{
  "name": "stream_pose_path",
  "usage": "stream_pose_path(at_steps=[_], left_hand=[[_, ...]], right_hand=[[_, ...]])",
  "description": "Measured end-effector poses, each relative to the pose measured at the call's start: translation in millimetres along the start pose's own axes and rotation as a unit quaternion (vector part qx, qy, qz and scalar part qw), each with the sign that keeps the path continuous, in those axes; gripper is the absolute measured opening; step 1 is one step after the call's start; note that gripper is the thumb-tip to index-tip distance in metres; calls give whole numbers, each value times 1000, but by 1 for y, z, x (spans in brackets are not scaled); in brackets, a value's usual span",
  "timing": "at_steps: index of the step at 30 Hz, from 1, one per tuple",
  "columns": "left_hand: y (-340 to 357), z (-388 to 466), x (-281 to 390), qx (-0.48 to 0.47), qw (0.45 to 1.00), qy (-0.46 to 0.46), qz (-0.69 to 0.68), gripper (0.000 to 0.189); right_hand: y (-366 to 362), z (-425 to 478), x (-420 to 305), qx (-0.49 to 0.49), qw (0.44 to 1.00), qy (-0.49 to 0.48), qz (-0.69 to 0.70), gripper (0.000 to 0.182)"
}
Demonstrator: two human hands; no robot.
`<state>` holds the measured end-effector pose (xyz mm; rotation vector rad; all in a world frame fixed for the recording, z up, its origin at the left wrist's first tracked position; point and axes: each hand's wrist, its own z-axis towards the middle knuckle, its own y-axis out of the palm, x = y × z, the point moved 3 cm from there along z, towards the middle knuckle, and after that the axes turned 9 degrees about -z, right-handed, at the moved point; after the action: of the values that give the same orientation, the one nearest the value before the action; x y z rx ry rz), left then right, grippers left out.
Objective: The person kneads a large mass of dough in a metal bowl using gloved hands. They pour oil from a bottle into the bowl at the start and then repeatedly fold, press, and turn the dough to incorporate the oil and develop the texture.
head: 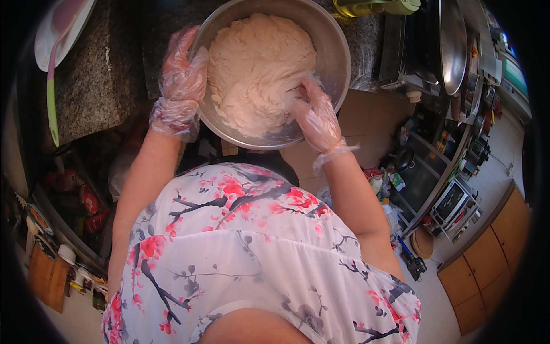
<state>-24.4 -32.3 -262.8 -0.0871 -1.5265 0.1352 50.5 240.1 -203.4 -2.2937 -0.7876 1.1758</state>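
A large stainless-steel bowl (337, 56) sits before me at the edge of the dark counter, its near side jutting past that edge. Pale, soft dough (260, 64) fills much of it, with folds and a rough surface. My left hand (184, 71), in a clear plastic glove, grips the bowl's left rim. Also gloved, with a band around the wrist, my right hand (317, 112) reaches over the near right rim. Its bent fingers pinch the dough's right edge; the fingertips are partly hidden in the dough.
On the granite counter (96, 77) at left, a spatula with a green handle (52, 107) rests on a white plate (43, 47). A bottle of yellow oil (359, 7) stands behind the bowl's right side. Farther right is a metal pan (452, 47) by the stove.
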Motion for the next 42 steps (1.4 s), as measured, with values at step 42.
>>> stream_pose_path(at_steps=[42], left_hand=[[1,1,2,-6,1000,-6,-19,43]], right_hand=[[-49,-58,-41,-92,904,-351,-228,45]])
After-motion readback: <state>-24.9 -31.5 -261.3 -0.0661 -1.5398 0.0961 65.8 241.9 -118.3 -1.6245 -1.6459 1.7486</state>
